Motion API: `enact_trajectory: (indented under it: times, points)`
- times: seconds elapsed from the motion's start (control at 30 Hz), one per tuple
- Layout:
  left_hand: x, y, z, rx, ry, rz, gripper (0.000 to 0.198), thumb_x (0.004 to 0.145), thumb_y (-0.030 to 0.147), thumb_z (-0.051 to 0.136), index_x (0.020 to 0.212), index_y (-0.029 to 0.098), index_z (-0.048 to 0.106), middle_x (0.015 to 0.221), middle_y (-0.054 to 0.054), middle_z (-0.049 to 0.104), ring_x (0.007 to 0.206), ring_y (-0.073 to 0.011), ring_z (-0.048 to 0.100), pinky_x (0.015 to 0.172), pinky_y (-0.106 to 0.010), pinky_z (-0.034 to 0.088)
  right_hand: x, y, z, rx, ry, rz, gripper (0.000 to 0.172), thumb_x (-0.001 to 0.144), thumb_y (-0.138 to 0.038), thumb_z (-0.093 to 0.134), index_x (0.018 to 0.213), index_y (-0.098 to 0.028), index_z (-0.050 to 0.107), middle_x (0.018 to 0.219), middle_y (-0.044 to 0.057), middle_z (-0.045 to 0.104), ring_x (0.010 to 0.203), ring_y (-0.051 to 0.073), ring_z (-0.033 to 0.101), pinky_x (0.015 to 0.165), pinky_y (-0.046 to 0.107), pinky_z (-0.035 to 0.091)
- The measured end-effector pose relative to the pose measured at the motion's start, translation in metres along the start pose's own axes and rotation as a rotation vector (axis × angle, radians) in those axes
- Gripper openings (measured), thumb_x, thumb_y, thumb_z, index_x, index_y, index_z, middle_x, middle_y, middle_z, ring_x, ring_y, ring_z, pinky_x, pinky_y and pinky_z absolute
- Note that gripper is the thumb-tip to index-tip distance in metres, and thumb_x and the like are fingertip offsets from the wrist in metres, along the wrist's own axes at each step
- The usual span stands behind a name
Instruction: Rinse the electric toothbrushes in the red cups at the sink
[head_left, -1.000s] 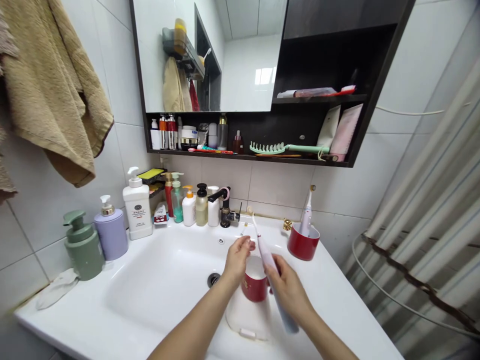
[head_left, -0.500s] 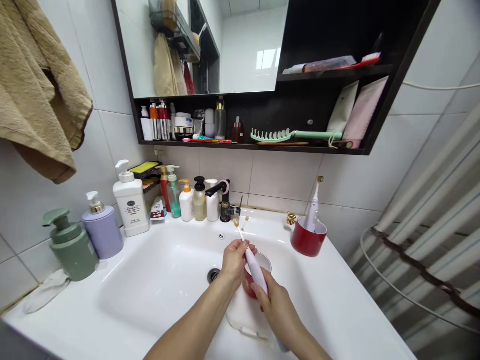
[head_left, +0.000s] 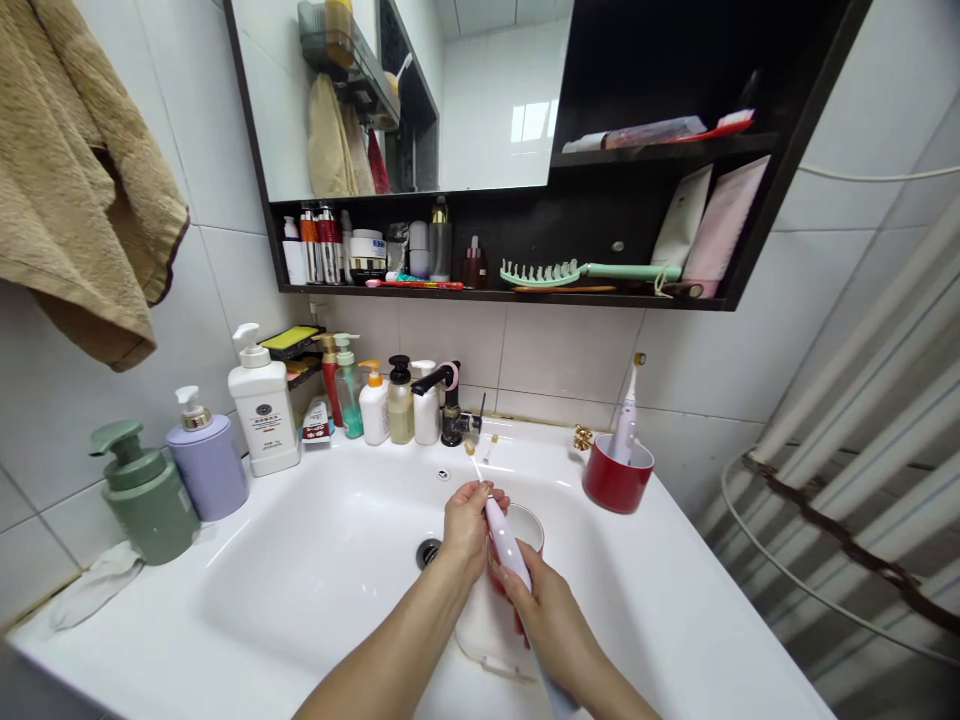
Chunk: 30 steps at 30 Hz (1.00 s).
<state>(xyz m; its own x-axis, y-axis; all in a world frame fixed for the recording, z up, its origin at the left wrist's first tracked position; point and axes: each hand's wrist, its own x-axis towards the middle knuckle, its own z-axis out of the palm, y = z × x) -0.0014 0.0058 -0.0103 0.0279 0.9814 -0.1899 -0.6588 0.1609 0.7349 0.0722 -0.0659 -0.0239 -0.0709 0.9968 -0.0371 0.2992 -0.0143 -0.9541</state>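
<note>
Over the white sink (head_left: 322, 560) I hold a pale pink electric toothbrush (head_left: 504, 535) with both hands, its head pointing away from me. The fingers of my left hand (head_left: 466, 520) are closed around the neck, just below the brush head (head_left: 470, 449). My right hand (head_left: 551, 605) wraps the lower handle. Under my hands stands a red cup (head_left: 534, 525) with a white inside, partly hidden by them. It is beside a translucent pale tray (head_left: 487, 640) in the basin. Something pale blue (head_left: 559, 695) shows below my right wrist; I cannot make out what it is.
A red holder (head_left: 616, 485) with another electric toothbrush (head_left: 625, 425) stands on the right rim. The black faucet (head_left: 450, 400) is at the back. Several pump bottles (head_left: 262, 415) line the left and back rim. A dark mirror cabinet (head_left: 525, 297) hangs above.
The toothbrush has shifted slightly left and down in my hands, its head a little lower. My grip is kept, and the things on the rim stay in place.
</note>
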Motion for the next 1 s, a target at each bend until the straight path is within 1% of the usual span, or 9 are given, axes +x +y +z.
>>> enact_trajectory:
  times: [0.23, 0.33, 0.43, 0.53, 0.63, 0.7, 0.8, 0.9, 1.0]
  points:
    - [0.001, -0.001, 0.001, 0.013, 0.026, 0.000, 0.002, 0.063, 0.013, 0.045, 0.061, 0.013, 0.044, 0.050, 0.000, 0.051, 0.048, -0.0077, 0.051, 0.056, -0.022, 0.040, 0.000, -0.001, -0.002, -0.046, -0.005, -0.009, 0.022, 0.070, -0.034, 0.031, 0.081, -0.017, 0.041, 0.053, -0.004, 0.038, 0.038, 0.006, 0.038, 0.033, 0.018, 0.032]
    - [0.005, 0.001, -0.003, 0.009, 0.019, 0.003, 0.003, 0.063, 0.011, 0.043, 0.061, 0.012, 0.044, 0.048, 0.001, 0.050, 0.047, -0.0070, 0.050, 0.053, -0.020, 0.040, -0.004, -0.002, -0.003, 0.029, -0.087, 0.079, 0.023, 0.071, -0.034, 0.027, 0.076, -0.017, 0.041, 0.055, -0.004, 0.039, 0.038, 0.006, 0.039, 0.032, 0.017, 0.032]
    - [0.013, 0.007, -0.010, 0.017, 0.073, 0.059, 0.005, 0.065, 0.010, 0.041, 0.061, 0.013, 0.042, 0.050, 0.001, 0.049, 0.046, -0.0053, 0.050, 0.053, -0.018, 0.040, -0.007, 0.001, -0.003, -0.026, -0.107, 0.065, 0.020, 0.070, -0.031, 0.031, 0.080, -0.017, 0.041, 0.055, -0.004, 0.039, 0.036, 0.006, 0.039, 0.030, 0.016, 0.030]
    - [0.024, 0.011, -0.012, 0.277, 0.057, 0.008, 0.006, 0.066, 0.012, 0.040, 0.060, 0.013, 0.041, 0.051, 0.001, 0.050, 0.046, -0.0057, 0.050, 0.052, -0.019, 0.040, -0.007, 0.003, -0.005, -0.041, -0.067, 0.036, 0.023, 0.071, -0.030, 0.031, 0.087, -0.016, 0.040, 0.055, -0.004, 0.039, 0.035, 0.005, 0.038, 0.030, 0.016, 0.029]
    - [0.041, 0.006, 0.001, 0.552, -0.018, -0.082, 0.009, 0.063, 0.012, 0.043, 0.055, 0.013, 0.041, 0.047, 0.000, 0.049, 0.041, -0.0078, 0.048, 0.046, -0.022, 0.039, -0.006, 0.000, -0.011, 0.019, 0.015, -0.038, 0.028, 0.072, -0.033, 0.028, 0.094, -0.018, 0.037, 0.055, -0.004, 0.038, 0.037, 0.006, 0.038, 0.034, 0.018, 0.034]
    - [0.057, -0.002, 0.017, 0.633, -0.018, -0.079, 0.010, 0.060, 0.011, 0.045, 0.051, 0.013, 0.041, 0.042, 0.002, 0.046, 0.038, -0.0085, 0.046, 0.044, -0.024, 0.038, -0.006, -0.002, -0.014, 0.028, 0.047, -0.078, 0.030, 0.072, -0.034, 0.028, 0.096, -0.018, 0.036, 0.054, -0.005, 0.037, 0.038, 0.006, 0.038, 0.036, 0.018, 0.035]
    - [0.084, -0.015, 0.043, 0.781, 0.004, -0.052, 0.015, 0.056, 0.009, 0.049, 0.044, 0.015, 0.041, 0.034, 0.003, 0.041, 0.039, -0.0117, 0.046, 0.046, -0.027, 0.038, -0.006, -0.003, -0.017, 0.010, 0.070, -0.072, 0.033, 0.071, -0.037, 0.030, 0.097, -0.017, 0.037, 0.052, -0.004, 0.037, 0.037, 0.006, 0.038, 0.037, 0.018, 0.035]
    - [0.109, -0.029, 0.061, 0.940, 0.041, -0.011, 0.023, 0.050, 0.004, 0.051, 0.036, 0.017, 0.038, 0.028, 0.002, 0.036, 0.049, -0.0190, 0.051, 0.053, -0.031, 0.038, -0.004, -0.002, -0.017, -0.026, 0.071, -0.058, 0.038, 0.069, -0.041, 0.030, 0.097, -0.016, 0.037, 0.050, -0.004, 0.038, 0.034, 0.007, 0.036, 0.033, 0.019, 0.032]
    - [0.126, -0.041, 0.069, 1.062, 0.073, 0.045, 0.030, 0.045, -0.001, 0.051, 0.031, 0.018, 0.033, 0.028, 0.000, 0.037, 0.066, -0.0247, 0.052, 0.062, -0.033, 0.036, -0.001, 0.002, -0.017, -0.052, 0.065, -0.101, 0.041, 0.067, -0.044, 0.029, 0.095, -0.015, 0.038, 0.047, -0.004, 0.036, 0.032, 0.007, 0.034, 0.032, 0.019, 0.029]
